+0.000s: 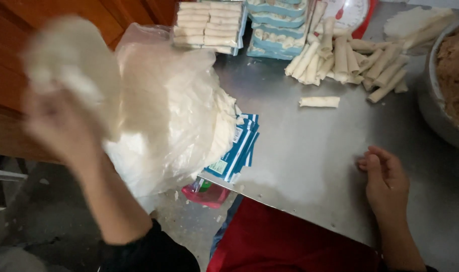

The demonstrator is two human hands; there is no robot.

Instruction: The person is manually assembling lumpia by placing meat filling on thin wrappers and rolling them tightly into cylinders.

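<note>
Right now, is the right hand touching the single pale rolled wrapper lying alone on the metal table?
Apart. The head view shows bare table between right hand and lone roll.

left hand [58, 121] blurred, perhaps holding wrapper [71, 55] | bowl [433, 100] cut off

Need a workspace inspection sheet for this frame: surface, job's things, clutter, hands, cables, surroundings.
Surface: metal table, bare in the middle, faint smears.
Job's things: thin white wrapper sheet raised in the left hand, blurred; stack of wrappers in a clear plastic bag.
Clutter: pile of rolled wraps, one loose roll, trays of rolls, blue packets at the table edge, metal bowl of brown filling, red-rimmed scale partly seen.
Hands: left hand lifted, holding the sheet; right hand resting on the table, fingers curled, empty.
Cables: nothing seen.
Surroundings: wooden panel at left, concrete floor, red wrapper below the table edge.
</note>
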